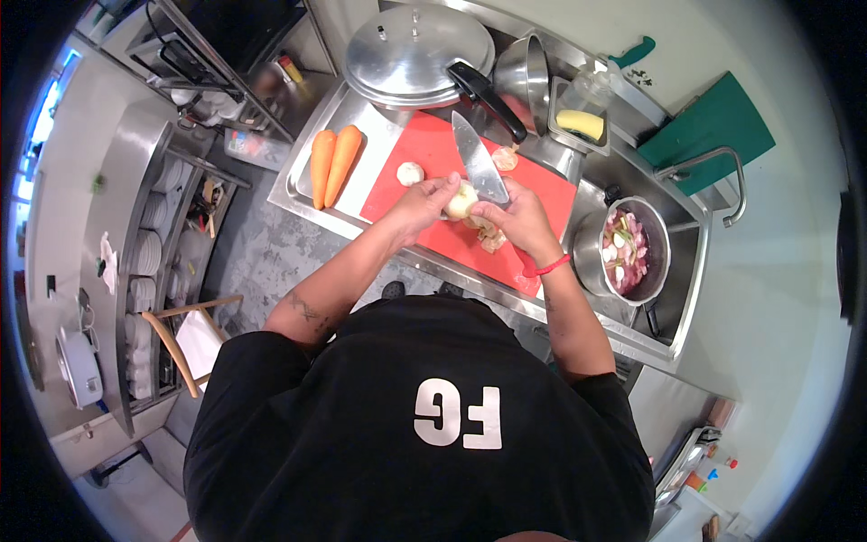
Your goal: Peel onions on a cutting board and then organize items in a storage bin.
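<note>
My left hand point(428, 205) holds a partly peeled onion point(462, 200) above a red cutting board point(433, 146). At the onion's other side is the thumb of my right hand point(520, 215). That hand is closed around a chef's knife point(477, 156); its broad blade points away from me, and its handle is mostly hidden by the hand. Loose brown onion skin point(492, 238) hangs or lies just below the onion. Another piece of skin point(504, 158) rests right of the blade. A white peeled bulb point(410, 174) sits on the board's left part.
Two carrots point(334, 167) lie left of the board. Behind it stand a lidded pressure cooker point(416, 54) with a black handle and a steel bowl point(525, 78). In the sink point(677, 271) at right is a pot point(588, 254) of meat pieces, below a faucet point(735, 179).
</note>
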`<state>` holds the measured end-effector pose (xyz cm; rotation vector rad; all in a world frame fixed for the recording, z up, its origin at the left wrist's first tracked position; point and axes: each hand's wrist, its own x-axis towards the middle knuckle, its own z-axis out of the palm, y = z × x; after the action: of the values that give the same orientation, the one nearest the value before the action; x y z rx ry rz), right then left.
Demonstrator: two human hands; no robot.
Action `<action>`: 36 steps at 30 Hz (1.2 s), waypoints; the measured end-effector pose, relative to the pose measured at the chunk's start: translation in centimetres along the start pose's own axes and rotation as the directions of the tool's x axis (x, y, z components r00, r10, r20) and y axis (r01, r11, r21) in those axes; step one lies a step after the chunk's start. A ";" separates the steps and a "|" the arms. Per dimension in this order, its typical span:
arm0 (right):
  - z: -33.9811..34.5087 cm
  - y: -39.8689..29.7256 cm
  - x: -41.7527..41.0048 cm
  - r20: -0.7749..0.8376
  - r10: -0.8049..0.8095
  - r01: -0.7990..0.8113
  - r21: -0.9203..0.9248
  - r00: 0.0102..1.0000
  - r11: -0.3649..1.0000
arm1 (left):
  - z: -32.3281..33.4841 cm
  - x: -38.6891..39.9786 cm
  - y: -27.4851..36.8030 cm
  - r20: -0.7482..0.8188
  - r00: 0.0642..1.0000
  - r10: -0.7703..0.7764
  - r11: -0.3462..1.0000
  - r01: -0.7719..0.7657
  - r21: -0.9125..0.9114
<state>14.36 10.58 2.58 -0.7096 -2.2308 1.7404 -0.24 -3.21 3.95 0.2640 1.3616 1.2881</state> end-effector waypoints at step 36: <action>-1.0 -4.3 -1.1 -0.065 -0.004 0.009 0.076 0.998 0.997 | -0.8 0.3 0.2 0.408 0.842 0.353 0.930 -0.362 -0.057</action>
<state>14.78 10.08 7.14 -0.7305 -2.1099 1.7630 -1.09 -3.37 3.71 0.7947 0.9873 1.4222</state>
